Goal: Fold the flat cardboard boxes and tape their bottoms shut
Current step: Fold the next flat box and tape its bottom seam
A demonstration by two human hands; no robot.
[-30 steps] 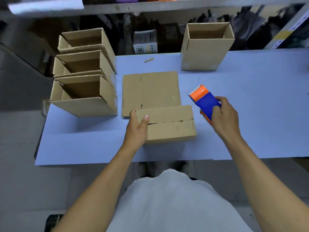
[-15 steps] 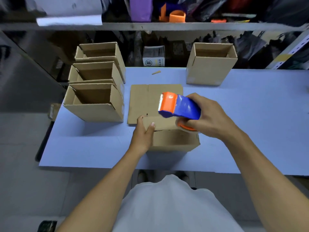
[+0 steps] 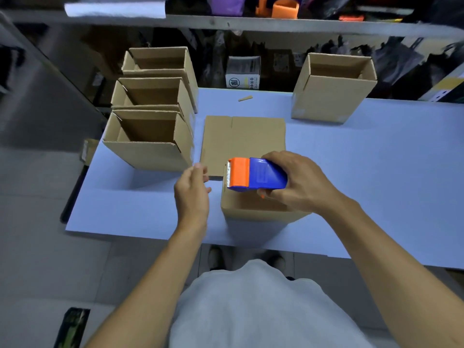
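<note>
Holding the blue and orange tape dispenser (image 3: 256, 175) over the upturned box (image 3: 253, 209), the right hand (image 3: 298, 184) has its fingers wrapped around the body of the tool, with the orange toothed end pointing to the left. The left hand (image 3: 193, 189) is beside the box at its left edge, not touching it as far as I can see; its fingers are loosely bent and it grips nothing. The box stands near the front of the bench (image 3: 376, 172), bottom side up, and a flat cardboard sheet (image 3: 241, 141) lies just behind it. Three folded boxes (image 3: 150, 136) stand in a row at the left and one more box (image 3: 331, 89) at the back right.

I judge that taping of the bottom seam is about to begin. The risk is that nothing presses the bottom flaps now, so they may spring up and the tape would go on crooked or with a gap. The light box may also slide on the smooth bench when the dispenser is pulled, if the left hand does not steady it
</note>
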